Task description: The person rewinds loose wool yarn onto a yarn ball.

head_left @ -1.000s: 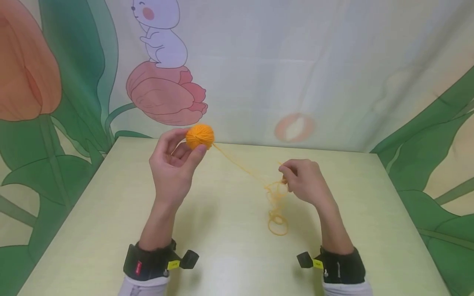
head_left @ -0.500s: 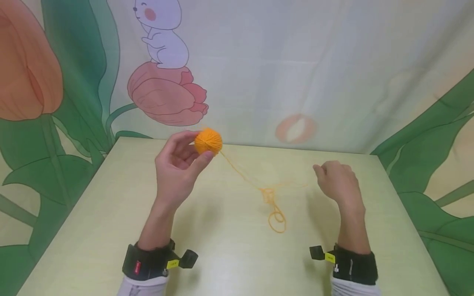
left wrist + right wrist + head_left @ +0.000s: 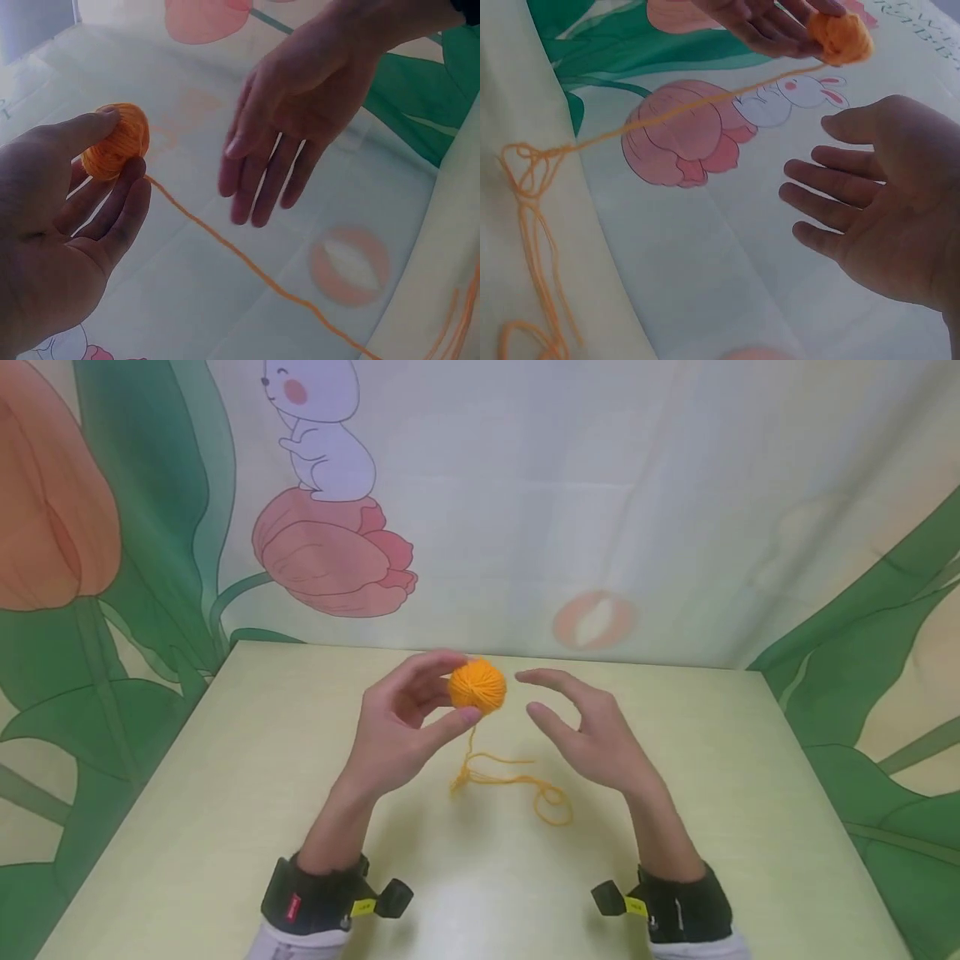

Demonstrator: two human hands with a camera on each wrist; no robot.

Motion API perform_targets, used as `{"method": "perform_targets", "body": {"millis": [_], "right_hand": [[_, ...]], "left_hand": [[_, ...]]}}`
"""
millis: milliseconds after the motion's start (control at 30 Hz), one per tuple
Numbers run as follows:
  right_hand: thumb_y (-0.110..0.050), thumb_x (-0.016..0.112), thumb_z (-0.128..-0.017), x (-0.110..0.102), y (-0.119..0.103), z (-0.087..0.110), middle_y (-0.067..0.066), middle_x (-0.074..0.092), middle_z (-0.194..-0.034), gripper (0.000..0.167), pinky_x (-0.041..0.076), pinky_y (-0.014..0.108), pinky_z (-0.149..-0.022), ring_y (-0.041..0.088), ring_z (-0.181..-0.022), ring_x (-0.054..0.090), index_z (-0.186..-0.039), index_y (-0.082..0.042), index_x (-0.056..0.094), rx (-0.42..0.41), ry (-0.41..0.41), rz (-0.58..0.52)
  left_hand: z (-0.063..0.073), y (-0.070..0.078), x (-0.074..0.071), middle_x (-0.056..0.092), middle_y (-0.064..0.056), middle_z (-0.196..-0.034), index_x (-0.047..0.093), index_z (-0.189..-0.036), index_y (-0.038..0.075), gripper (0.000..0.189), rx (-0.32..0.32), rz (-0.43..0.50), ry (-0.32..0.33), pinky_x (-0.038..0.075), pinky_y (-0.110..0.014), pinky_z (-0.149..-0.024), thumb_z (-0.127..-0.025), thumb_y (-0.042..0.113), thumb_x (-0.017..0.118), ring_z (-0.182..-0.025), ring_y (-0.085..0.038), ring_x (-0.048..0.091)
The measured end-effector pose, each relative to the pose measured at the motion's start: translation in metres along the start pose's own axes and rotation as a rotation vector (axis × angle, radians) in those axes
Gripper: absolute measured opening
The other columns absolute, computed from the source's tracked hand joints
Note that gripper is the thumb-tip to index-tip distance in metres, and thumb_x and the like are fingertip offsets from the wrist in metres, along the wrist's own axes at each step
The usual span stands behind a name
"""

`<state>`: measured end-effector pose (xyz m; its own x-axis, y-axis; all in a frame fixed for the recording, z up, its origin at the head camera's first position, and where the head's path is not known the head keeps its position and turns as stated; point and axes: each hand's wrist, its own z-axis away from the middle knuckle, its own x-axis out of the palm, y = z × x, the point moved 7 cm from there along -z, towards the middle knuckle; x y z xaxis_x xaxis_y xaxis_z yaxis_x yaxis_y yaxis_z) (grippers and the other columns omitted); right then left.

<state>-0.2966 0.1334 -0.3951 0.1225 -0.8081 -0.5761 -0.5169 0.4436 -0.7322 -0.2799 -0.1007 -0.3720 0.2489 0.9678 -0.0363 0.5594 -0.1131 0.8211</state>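
Observation:
A small ball of orange yarn [image 3: 478, 686] is held up over the table by my left hand [image 3: 397, 727], its thumb below and its fingers behind in the head view. From the ball a loose strand of yarn [image 3: 259, 274] runs down to a tangled, looped tail [image 3: 517, 779]. My right hand [image 3: 588, 727] stands just right of the ball, thumb and forefinger spread with a gap before it. In the right wrist view that hand's fingers [image 3: 832, 184] are extended and hold nothing.
A pale yellow-green table [image 3: 225, 827] lies under both hands. Behind it hangs a white curtain [image 3: 487, 527] printed with tulips and a rabbit. Black camera straps [image 3: 318, 893] sit around both wrists.
My right hand first pinched the tail, let it go while moving right, then came back left with fingers spread. My left hand carried the ball rightward and lower. The tail dropped.

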Motion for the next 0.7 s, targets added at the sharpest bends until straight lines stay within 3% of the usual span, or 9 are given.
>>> {"method": "perform_targets", "body": {"millis": [167, 300, 400, 500, 600, 700], "right_hand": [[-0.007, 0.068, -0.113, 0.025, -0.017, -0.001, 0.015, 0.072, -0.152, 0.042, 0.057, 0.044, -0.126, 0.028, -0.139, 0.071, -0.154, -0.003, 0.063, -0.044, -0.088, -0.291], [-0.001, 0.064, -0.113, 0.035, -0.022, 0.0, 0.024, 0.077, -0.124, 0.03, 0.068, 0.029, -0.101, 0.022, -0.101, 0.076, -0.142, 0.002, 0.069, -0.057, -0.127, -0.423], [0.001, 0.061, -0.113, 0.039, -0.021, 0.0, 0.022, 0.072, -0.095, 0.019, 0.064, 0.026, -0.075, 0.02, -0.075, 0.067, -0.126, 0.002, 0.074, -0.058, -0.127, -0.442], [0.002, 0.061, -0.112, 0.042, -0.019, 0.0, 0.017, 0.063, -0.08, 0.015, 0.05, 0.026, -0.059, 0.019, -0.063, 0.054, -0.115, 0.002, 0.075, -0.052, -0.119, -0.43], [0.0, 0.062, -0.111, 0.043, -0.019, 0.0, 0.012, 0.059, -0.075, 0.015, 0.041, 0.025, -0.056, 0.016, -0.061, 0.048, -0.112, 0.001, 0.077, -0.034, -0.116, -0.386], [-0.006, 0.066, -0.112, 0.044, -0.021, 0.001, 0.004, 0.06, -0.074, 0.015, 0.04, 0.021, -0.057, 0.01, -0.061, 0.048, -0.111, -0.004, 0.081, -0.04, -0.111, -0.262]], "left_hand": [[0.002, 0.0, 0.013, 0.078, -0.014, -0.135, 0.071, -0.144, 0.005, 0.056, -0.008, -0.022, -0.082, 0.07, -0.033, -0.102, -0.092, -0.007, 0.088, -0.103, -0.021, 0.08], [0.002, -0.001, 0.016, 0.079, -0.015, -0.132, 0.071, -0.144, 0.007, 0.057, -0.008, -0.044, -0.089, 0.07, -0.032, -0.101, -0.092, -0.007, 0.089, -0.101, -0.021, 0.08], [0.002, -0.001, 0.014, 0.08, -0.015, -0.131, 0.072, -0.143, 0.006, 0.056, 0.0, -0.045, -0.067, 0.07, -0.032, -0.101, -0.092, -0.006, 0.09, -0.099, -0.021, 0.08], [0.002, -0.002, 0.013, 0.079, -0.017, -0.131, 0.072, -0.142, 0.005, 0.053, 0.007, -0.039, -0.047, 0.07, -0.032, -0.101, -0.093, 0.0, 0.091, -0.1, -0.02, 0.081], [0.002, -0.003, 0.011, 0.079, -0.017, -0.13, 0.072, -0.143, 0.005, 0.052, 0.017, -0.05, -0.024, 0.07, -0.031, -0.1, -0.095, 0.008, 0.092, -0.1, -0.019, 0.081], [0.001, -0.003, 0.01, 0.079, -0.016, -0.13, 0.072, -0.143, 0.006, 0.051, 0.029, -0.079, 0.008, 0.069, -0.029, -0.099, -0.095, 0.006, 0.091, -0.099, -0.019, 0.081]]}}
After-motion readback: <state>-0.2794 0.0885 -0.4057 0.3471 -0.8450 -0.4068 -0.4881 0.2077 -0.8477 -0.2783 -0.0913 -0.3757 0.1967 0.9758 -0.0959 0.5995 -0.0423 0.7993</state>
